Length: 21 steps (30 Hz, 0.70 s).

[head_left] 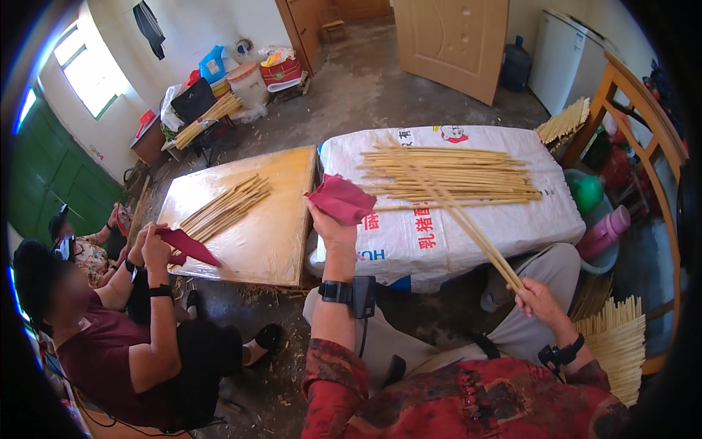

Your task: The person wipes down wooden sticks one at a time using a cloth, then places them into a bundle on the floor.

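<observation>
My left hand grips a folded dark-red cloth above the near left part of a low table covered with a white woven sack. Lower right, over my knee, my right hand holds a few long, thin straw-coloured sticks by their near ends. They slant up and away to the left, and their far ends are blurred. Beneath and behind them, a pile of similar sticks lies crosswise on the sack. The held sticks and the cloth are apart.
At left, a co-worker holds another red cloth beside a plastic-covered table bearing more sticks. A second person sits beyond. Stick bundles and a basin with a pink thermos stand at right.
</observation>
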### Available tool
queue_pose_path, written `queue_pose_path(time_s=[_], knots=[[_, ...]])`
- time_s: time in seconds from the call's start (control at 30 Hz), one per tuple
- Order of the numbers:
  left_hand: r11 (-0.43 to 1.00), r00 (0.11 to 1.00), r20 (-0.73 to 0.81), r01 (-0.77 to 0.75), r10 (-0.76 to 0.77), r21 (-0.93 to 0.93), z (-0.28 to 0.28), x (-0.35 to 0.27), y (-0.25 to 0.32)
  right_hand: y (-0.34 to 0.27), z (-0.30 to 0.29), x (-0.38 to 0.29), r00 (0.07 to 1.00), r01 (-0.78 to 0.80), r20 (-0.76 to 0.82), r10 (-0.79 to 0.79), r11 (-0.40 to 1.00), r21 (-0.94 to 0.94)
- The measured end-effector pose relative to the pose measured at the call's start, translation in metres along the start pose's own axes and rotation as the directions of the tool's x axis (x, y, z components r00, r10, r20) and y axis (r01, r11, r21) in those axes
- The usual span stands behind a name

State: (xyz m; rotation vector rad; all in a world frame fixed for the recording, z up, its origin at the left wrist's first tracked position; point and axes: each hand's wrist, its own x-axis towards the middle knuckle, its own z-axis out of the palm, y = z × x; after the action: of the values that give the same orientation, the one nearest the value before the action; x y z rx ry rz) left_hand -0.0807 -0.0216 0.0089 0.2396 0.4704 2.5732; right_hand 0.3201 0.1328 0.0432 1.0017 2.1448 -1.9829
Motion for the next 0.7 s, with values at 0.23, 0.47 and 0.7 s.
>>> queue_pose_path(time_s=[0.23, 0.47, 0.7], knots=[[0.993, 0.993, -0.007, 0.115, -0.115, -0.002, 0.019, -0.015, -0.021, -0.036, 0.028, 0.064, 0.954, 0.297, -0.059, -0.292, 0.948, 0.116], [0.974, 0.976, 0.071, 0.213, -0.208, -0.071, 0.017, -0.016, -0.042, -0.078, 0.083, 0.129, 0.833, 0.513, -0.091, -0.546, 0.823, -0.242], [0.969, 0.968, 0.058, 0.24, -0.243, 0.055, 0.03, -0.032, -0.056, -0.077, 0.113, 0.152, 0.809, 0.551, -0.017, -0.588, 0.768, -0.328]])
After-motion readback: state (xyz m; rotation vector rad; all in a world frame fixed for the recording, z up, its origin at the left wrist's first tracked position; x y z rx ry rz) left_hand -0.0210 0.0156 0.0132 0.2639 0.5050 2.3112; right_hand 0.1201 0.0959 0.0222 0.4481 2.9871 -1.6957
